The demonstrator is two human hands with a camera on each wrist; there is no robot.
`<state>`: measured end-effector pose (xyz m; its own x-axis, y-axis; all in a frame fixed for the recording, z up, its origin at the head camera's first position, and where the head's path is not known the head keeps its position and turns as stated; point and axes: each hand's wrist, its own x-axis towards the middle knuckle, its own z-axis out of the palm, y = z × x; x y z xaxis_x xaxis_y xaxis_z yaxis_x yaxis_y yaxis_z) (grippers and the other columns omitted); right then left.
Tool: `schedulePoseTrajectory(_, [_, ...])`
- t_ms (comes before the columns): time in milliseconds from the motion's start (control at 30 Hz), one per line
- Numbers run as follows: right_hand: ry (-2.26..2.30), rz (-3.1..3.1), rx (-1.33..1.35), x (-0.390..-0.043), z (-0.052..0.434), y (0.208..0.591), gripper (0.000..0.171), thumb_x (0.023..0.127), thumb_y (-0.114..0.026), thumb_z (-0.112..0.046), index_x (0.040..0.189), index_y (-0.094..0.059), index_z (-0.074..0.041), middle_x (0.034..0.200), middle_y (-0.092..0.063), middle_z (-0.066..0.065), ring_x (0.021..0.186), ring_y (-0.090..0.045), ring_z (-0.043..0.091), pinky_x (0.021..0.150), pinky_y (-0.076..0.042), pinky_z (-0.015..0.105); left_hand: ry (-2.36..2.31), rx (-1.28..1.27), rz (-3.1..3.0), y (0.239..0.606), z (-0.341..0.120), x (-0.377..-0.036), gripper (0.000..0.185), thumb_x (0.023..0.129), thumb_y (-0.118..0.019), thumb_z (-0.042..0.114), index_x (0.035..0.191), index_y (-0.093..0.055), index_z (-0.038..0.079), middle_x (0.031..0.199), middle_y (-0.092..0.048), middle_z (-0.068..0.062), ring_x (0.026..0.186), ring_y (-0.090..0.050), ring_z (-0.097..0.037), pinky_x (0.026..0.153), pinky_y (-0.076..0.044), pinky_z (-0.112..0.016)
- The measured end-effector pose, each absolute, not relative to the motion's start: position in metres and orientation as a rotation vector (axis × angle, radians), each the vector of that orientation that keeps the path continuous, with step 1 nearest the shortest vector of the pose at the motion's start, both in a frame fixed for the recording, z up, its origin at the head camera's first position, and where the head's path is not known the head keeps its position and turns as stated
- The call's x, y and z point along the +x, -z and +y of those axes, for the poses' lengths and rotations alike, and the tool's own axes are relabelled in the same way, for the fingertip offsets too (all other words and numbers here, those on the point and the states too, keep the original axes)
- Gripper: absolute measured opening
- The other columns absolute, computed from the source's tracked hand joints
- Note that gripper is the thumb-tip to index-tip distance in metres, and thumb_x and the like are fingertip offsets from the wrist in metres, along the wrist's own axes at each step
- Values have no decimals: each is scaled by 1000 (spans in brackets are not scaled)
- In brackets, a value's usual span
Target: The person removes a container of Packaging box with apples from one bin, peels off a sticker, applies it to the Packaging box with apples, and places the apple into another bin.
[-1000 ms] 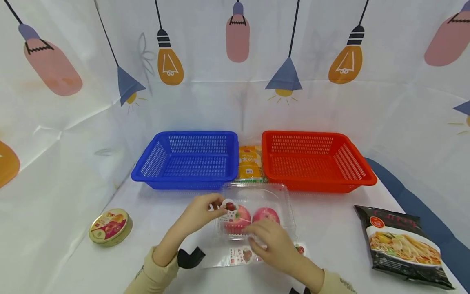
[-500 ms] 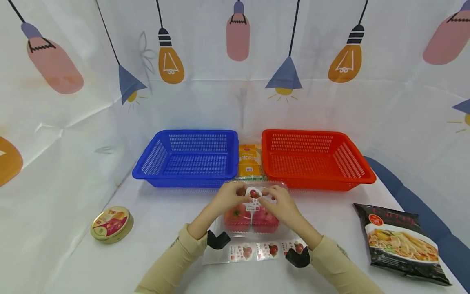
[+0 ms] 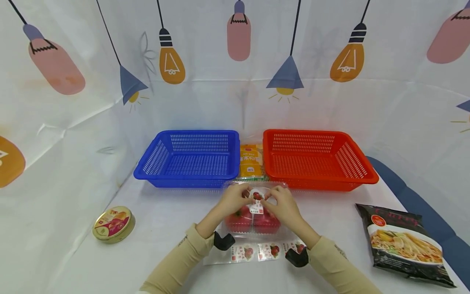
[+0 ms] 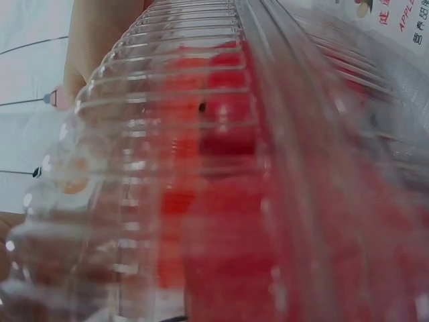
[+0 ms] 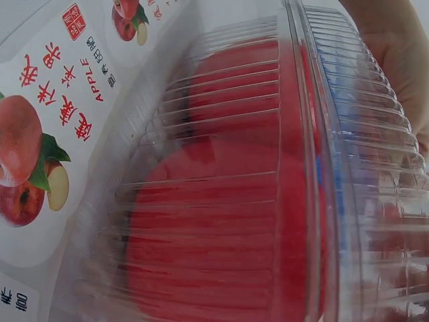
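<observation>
A clear plastic clamshell box (image 3: 253, 234) with red apples (image 3: 267, 223) stands in the middle of the table, its lid down. Over the lid, my left hand (image 3: 233, 200) and my right hand (image 3: 284, 205) pinch opposite sides of a white apple-picture sticker (image 3: 256, 207). Whether the sticker touches the lid, I cannot tell. In the wrist views, the ribbed box wall (image 4: 127, 154) and apples (image 5: 208, 228) fill most of the picture; part of the left hand (image 4: 100, 40) and of the right hand (image 5: 395, 47) shows behind the plastic.
A sheet of apple stickers (image 3: 242, 253) lies before the box. Behind stand a blue basket (image 3: 187, 182) and a red basket (image 3: 319, 185), with a yellow food bag (image 3: 251, 161) between them. A round tin (image 3: 114, 224) is left, a black noodle packet (image 3: 405, 245) right.
My left hand has brought the sticker rightward to the middle of the lid. My right hand has risen from the box front to take the sticker's other side. The lid now covers the apples.
</observation>
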<state>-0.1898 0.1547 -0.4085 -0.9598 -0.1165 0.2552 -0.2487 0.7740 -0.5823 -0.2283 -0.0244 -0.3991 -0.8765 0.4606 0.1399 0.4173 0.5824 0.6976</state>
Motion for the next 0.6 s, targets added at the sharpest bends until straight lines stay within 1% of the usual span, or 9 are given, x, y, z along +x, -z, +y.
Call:
schedulePoseTrajectory(67, [-919,-2770,281,-190,154,410,16,78,-73,-24,80,-63,-12,90,-57,7,95,-50,28,86,-45,48,-1157,751,2744,399,-24,-228,32,75,-75,14,102,-63,4,81,-63,-4,70,-54,-13,61,-46,-23])
schedulePoseTrajectory(133, [-875,-2781,278,-191,153,410,17,78,-73,-26,80,-63,-12,90,-57,6,92,-50,27,80,-47,45,-1126,745,2742,398,-24,-228,39,72,-77,14,106,-62,4,83,-63,-4,71,-54,-13,61,-46,-23])
schedulePoseTrajectory(267, [-811,-2793,283,-191,152,411,17,78,-73,-26,80,-63,-13,88,-56,4,89,-50,26,76,-47,42,-1068,761,2754,397,-24,-227,47,70,-79,13,112,-60,6,86,-63,-4,74,-54,-14,62,-45,-23])
schedulePoseTrajectory(433, [-780,-2795,292,-192,152,411,16,78,-73,-26,80,-64,-13,87,-56,3,88,-50,25,75,-48,41,-1037,796,2774,397,-24,-225,54,70,-80,14,119,-58,10,85,-60,-2,74,-52,-14,62,-44,-24])
schedulePoseTrajectory(600, [-734,-2792,305,-194,151,412,16,78,-73,-26,79,-64,-14,85,-55,3,86,-50,24,74,-46,39,-1023,806,2787,397,-23,-224,55,70,-80,14,120,-57,12,81,-56,-1,71,-49,-14,60,-42,-24])
